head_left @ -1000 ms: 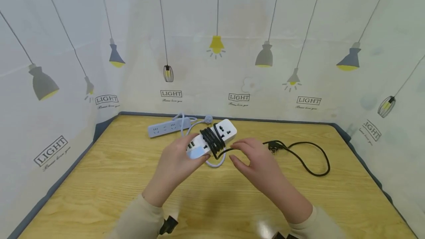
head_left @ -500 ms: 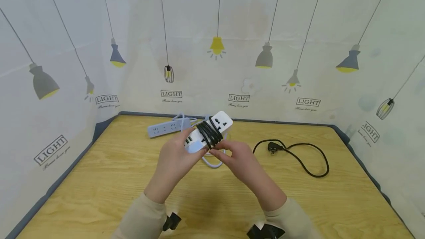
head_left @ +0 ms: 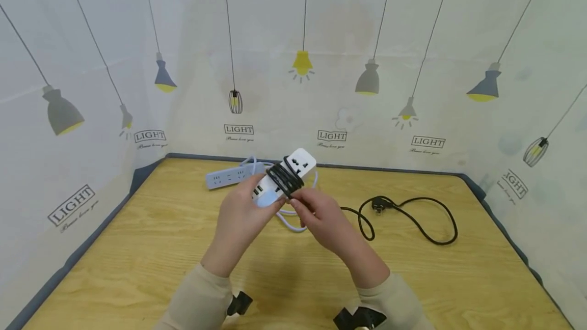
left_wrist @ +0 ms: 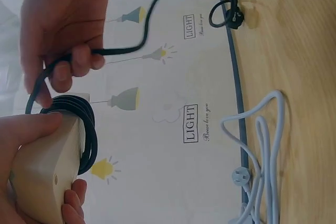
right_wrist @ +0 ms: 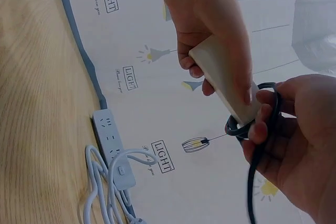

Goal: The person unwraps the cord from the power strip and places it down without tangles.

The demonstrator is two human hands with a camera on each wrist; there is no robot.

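My left hand [head_left: 238, 213] grips the lower end of a white power strip [head_left: 302, 159], which is tilted and held above the table. Several turns of black cord [head_left: 285, 177] are wound round the strip's middle. Close beside the windings, my right hand [head_left: 323, 215] pinches the same cord between thumb and fingers. In the left wrist view the cord [left_wrist: 121, 51] runs through the right hand's curled fingers and off toward its plug [left_wrist: 234, 18]. The right wrist view shows the strip's plain underside [right_wrist: 220, 72] and the left hand [right_wrist: 210, 9] wrapped round it.
A second, pale blue-white power strip [head_left: 229, 176] lies at the back left of the wooden table [head_left: 151, 248], its light cord looped behind and below the held strip. The black plug [head_left: 379, 204] and a loose cord loop [head_left: 451, 218] lie to the right. A printed curtain [head_left: 275, 65] surrounds the table.
My right hand has come in from the right to the windings, bringing cord with it. The held strip has risen slightly and tilted more upright. The free cord by the plug has shifted into a new loop.
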